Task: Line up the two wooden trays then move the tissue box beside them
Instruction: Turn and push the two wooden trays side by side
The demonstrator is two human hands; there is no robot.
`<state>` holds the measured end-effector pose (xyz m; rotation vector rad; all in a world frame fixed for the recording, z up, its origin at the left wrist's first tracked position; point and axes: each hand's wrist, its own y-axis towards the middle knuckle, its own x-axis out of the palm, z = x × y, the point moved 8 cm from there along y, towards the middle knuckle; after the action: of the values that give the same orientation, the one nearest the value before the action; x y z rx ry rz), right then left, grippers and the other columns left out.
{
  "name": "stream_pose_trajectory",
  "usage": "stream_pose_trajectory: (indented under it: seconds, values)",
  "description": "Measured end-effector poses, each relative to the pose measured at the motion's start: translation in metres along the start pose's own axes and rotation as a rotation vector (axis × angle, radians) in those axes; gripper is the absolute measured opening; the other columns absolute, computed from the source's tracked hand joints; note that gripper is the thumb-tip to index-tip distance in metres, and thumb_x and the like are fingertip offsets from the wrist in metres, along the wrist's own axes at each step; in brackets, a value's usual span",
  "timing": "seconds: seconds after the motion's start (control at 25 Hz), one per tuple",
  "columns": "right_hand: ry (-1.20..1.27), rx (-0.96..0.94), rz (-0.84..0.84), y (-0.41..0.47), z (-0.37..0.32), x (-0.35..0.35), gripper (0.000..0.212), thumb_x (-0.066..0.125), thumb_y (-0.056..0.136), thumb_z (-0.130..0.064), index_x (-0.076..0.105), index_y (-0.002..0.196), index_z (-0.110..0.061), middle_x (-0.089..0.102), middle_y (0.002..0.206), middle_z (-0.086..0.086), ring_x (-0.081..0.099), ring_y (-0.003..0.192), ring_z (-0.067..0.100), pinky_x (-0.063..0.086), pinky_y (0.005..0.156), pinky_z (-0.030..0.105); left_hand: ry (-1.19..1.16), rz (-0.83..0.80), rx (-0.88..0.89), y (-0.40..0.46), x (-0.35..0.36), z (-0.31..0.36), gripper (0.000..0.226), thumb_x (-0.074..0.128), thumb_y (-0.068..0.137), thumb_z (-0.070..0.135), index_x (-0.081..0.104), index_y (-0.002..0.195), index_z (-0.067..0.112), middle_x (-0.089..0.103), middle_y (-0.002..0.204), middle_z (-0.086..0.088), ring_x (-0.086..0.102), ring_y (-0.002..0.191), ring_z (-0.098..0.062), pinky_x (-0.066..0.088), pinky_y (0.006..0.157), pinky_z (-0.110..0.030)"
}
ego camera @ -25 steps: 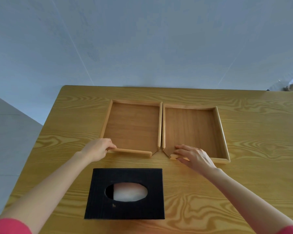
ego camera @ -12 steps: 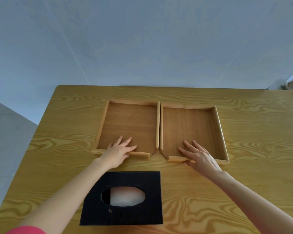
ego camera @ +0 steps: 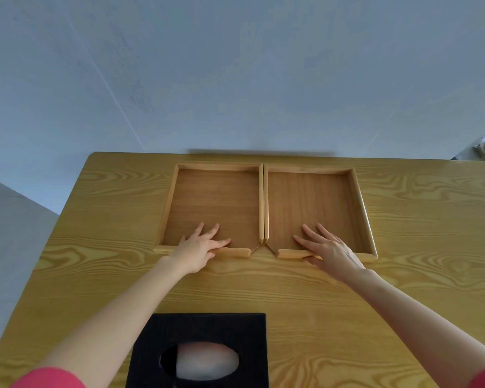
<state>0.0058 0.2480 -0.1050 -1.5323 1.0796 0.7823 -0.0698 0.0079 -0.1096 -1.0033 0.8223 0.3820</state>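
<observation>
Tissue box (ego camera: 207, 331) cropped below.

Honey-brown trays (ego camera: 216, 203) on a yellow, bold-grained table (ego camera: 420, 275), a black tissue box (ego camera: 202, 331) (white tissue inside), pink sleeves (ego camera: 48, 379).

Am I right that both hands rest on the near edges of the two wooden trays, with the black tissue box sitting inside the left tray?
Not quite. The head view shows the tissue box on the table, nearer the person than the left tray and right tray. The left hand and right hand do rest on their near edges.

Wooden table (ego camera: 403, 289) carries 2 trays (ego camera: 216, 203) (ego camera: 308, 203) and tissue box (ego camera: 202, 331).
</observation>
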Motion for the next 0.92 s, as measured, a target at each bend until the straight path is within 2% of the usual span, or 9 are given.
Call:
stream_pose_trajectory:
  seconds: [0.36, 0.68, 0.92]
  values:
    - [-0.038, 0.008, -0.033, 0.041, 0.012, -0.022, 0.06, 0.052, 0.092, -0.031, 0.02, 0.142, -0.034, 0.01, 0.156, -0.006, 0.004, 0.144, 0.024, 0.016, 0.118, 0.038, 0.078, 0.008, -0.012, 0.034, -0.03, -0.003, 0.054, 0.039, 0.097, 0.014, 0.023, 0.142, 0.04, -0.001, 0.159, 0.003, -0.005, 0.145, -0.03, 0.014, 0.114, -0.059]
    - [-0.05, 0.02, -0.034, 0.043, 0.013, -0.025, 0.061, 0.053, 0.091, -0.031, 0.021, 0.142, -0.036, 0.011, 0.156, -0.007, 0.005, 0.144, 0.023, 0.017, 0.117, 0.038, 0.11, 0.003, -0.006, 0.038, -0.034, -0.002, 0.055, 0.039, 0.097, 0.014, 0.022, 0.142, 0.04, -0.001, 0.159, 0.001, -0.004, 0.145, -0.032, 0.01, 0.116, -0.056]
    - [-0.038, 0.096, -0.032, 0.04, 0.005, -0.026, 0.061, 0.053, 0.092, -0.026, 0.02, 0.143, -0.034, 0.009, 0.157, -0.005, 0.005, 0.144, 0.024, 0.019, 0.116, 0.041, 0.083, 0.026, -0.039, 0.037, -0.034, 0.002, 0.057, 0.04, 0.095, 0.011, 0.023, 0.142, 0.04, 0.001, 0.159, -0.002, 0.0, 0.145, -0.034, 0.021, 0.117, -0.051]
